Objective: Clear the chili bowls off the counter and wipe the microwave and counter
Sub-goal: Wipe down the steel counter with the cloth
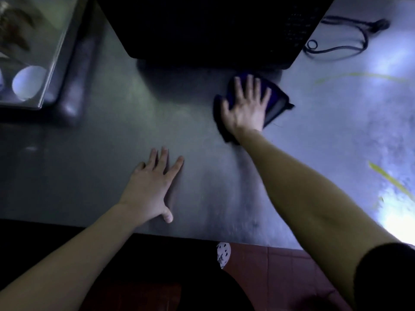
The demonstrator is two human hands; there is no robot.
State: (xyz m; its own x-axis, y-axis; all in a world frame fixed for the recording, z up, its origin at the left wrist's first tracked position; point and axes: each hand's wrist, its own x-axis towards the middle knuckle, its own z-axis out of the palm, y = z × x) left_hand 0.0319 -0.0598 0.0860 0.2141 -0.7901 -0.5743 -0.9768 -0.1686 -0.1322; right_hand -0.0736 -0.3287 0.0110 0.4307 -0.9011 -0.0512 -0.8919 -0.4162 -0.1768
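Observation:
My right hand (246, 106) lies flat with spread fingers on a dark blue cloth (277, 102), pressing it onto the steel counter (107, 135) just in front of the black microwave (213, 28). My left hand (152, 187) rests flat on the bare counter nearer the front edge, fingers straight, holding nothing. A white bowl (28, 83) sits in the sink (67, 34) at the far left, with another dish partly visible above it.
The microwave's black cord (343, 41) loops on the counter at the back right. Yellow-green streaks (388, 178) and bright glare mark the right side. The counter's front edge (224, 237) runs below my hands, with red floor tiles beyond.

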